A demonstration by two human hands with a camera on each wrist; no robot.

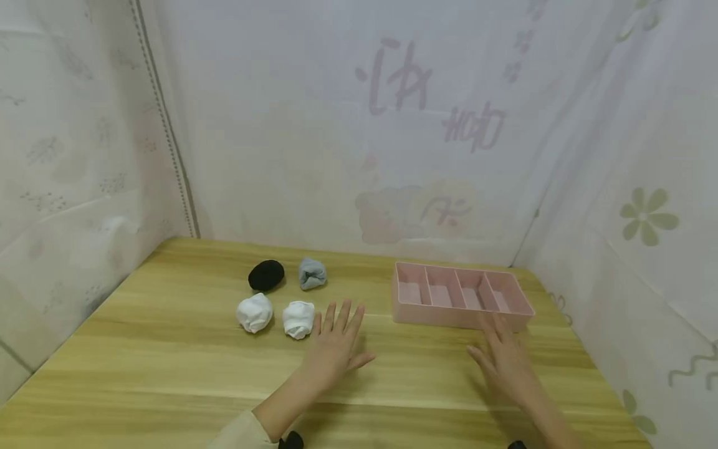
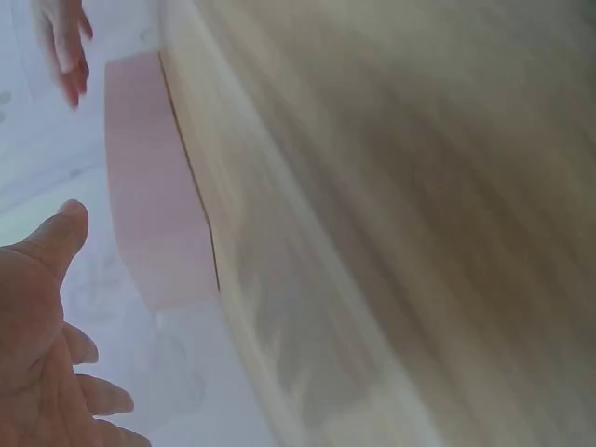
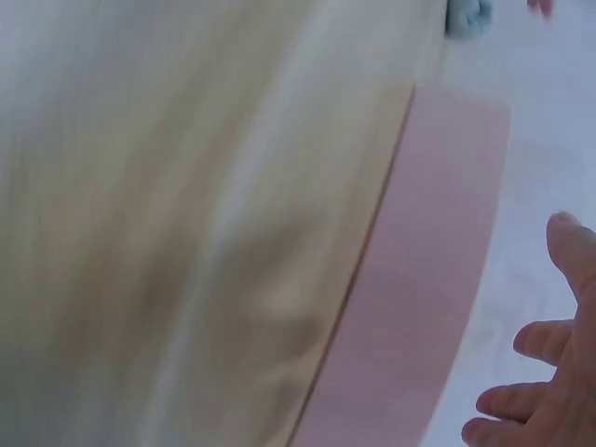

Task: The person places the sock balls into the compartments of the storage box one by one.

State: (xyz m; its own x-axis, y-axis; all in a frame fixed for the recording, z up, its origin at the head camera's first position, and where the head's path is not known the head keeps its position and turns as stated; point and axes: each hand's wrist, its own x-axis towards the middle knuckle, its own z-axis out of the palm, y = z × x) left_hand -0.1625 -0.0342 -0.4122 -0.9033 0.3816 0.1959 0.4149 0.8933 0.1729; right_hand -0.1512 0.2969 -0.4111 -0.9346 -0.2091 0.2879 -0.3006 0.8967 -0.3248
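My left hand [image 1: 331,352] has its fingers spread above the table, beside two white balled-up cloths that look like rolled socks. One white bundle [image 1: 298,319] is nearest its fingertips; the other white bundle [image 1: 255,313] lies further left. Behind them are a black bundle [image 1: 266,275] and a grey bundle [image 1: 311,274] with a folded opening. My right hand [image 1: 505,358] reaches out with extended fingers at the front of a pink divided box [image 1: 437,316]; whether it touches the box, I cannot tell. In the left wrist view, the left palm [image 2: 28,317] holds nothing.
The pink box has several compartments in a row and stands at the table's back right. Printed cloth curtains [image 1: 280,125] rise behind the wooden table [image 1: 168,374] and along both sides.
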